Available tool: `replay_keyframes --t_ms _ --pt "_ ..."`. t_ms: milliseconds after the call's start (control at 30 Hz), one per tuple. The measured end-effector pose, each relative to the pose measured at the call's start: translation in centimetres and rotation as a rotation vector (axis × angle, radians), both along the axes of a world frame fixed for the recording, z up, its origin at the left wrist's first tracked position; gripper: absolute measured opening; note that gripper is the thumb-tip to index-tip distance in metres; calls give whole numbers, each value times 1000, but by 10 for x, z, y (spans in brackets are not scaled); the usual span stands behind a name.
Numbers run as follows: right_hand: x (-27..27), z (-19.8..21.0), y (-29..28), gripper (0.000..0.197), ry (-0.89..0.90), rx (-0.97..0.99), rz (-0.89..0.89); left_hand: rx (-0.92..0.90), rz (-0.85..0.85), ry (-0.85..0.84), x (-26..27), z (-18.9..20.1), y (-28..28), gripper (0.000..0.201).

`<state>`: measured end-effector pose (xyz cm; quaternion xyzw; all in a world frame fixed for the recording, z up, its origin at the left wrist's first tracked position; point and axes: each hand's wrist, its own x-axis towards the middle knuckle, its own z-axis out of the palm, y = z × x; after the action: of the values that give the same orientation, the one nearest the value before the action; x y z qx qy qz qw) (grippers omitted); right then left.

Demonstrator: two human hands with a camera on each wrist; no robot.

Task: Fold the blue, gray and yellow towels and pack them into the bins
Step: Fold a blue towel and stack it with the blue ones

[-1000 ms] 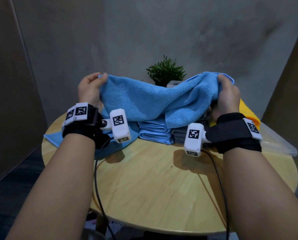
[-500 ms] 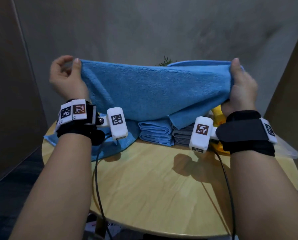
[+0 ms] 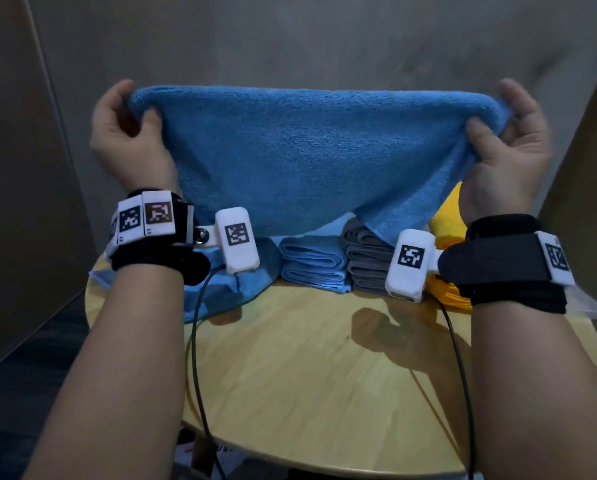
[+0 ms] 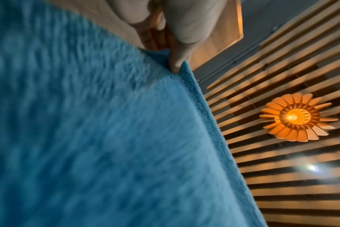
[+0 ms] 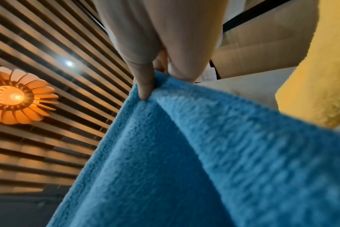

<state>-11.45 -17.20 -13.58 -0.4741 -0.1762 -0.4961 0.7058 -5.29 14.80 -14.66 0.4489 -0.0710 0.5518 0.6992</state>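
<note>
A blue towel [image 3: 307, 157] hangs stretched in the air above the round wooden table [image 3: 324, 375]. My left hand [image 3: 130, 133] pinches its upper left corner and my right hand [image 3: 508, 133] pinches its upper right corner. The wrist views show the same cloth, the blue towel [image 4: 107, 138] under my left thumb and the blue towel [image 5: 184, 153] under my right thumb. Behind it on the table stand folded blue towels [image 3: 312, 268] and folded gray towels [image 3: 366, 261]. A yellow towel [image 3: 446, 223] lies at the right, mostly hidden by my right wrist.
Another blue towel [image 3: 220, 292] lies spread at the table's left edge. A clear plastic bin [image 3: 584, 303] pokes out at the right behind my wrist. Grey walls close in behind. The near half of the tabletop is bare wood.
Both hands have lifted the blue towel and drawn apart, so its top edge now runs taut and level. The plant behind is now hidden by the cloth.
</note>
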Motion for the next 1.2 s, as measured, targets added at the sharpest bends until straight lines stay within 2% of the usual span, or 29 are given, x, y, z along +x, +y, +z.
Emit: replay_keyframes --t_ms 100,300,433,467,500,600,700,800,900,1000,1067,1133,1200 --pt "3 -1 0 26 13 -5 -96 -17 79 -31 -1 0 3 28" --pt "1 0 2 24 18 -33 -328 82 253 -19 -5 3 -1 18" --pt "-1 3 4 21 -24 -59 -484 14 451 -54 9 2 18 29" --pt "1 3 3 20 11 -85 -520 27 441 -50 12 2 20 29" --pt "5 1 2 19 73 -115 -523 75 356 -5 13 3 19 25" --pt "23 -11 -8 18 317 -192 -448 283 144 262 19 -4 10 12" --pt "31 -22 -19 17 496 -210 -524 403 182 452 25 -12 12 25" --pt "28 -21 -22 22 530 -182 -592 439 231 514 24 -13 14 25" --pt "18 -13 -13 4 487 -167 -594 425 356 510 18 -11 14 25" --pt "6 -3 -1 18 366 -119 -517 351 317 366 10 -5 8 14" --pt "-4 4 8 19 306 -126 -504 289 298 250 2 -2 2 9" --pt "-10 8 16 16 290 -119 -468 258 240 191 -7 1 -5 12" --pt "-11 10 21 10 279 -87 -317 202 53 162 -15 5 -13 14"
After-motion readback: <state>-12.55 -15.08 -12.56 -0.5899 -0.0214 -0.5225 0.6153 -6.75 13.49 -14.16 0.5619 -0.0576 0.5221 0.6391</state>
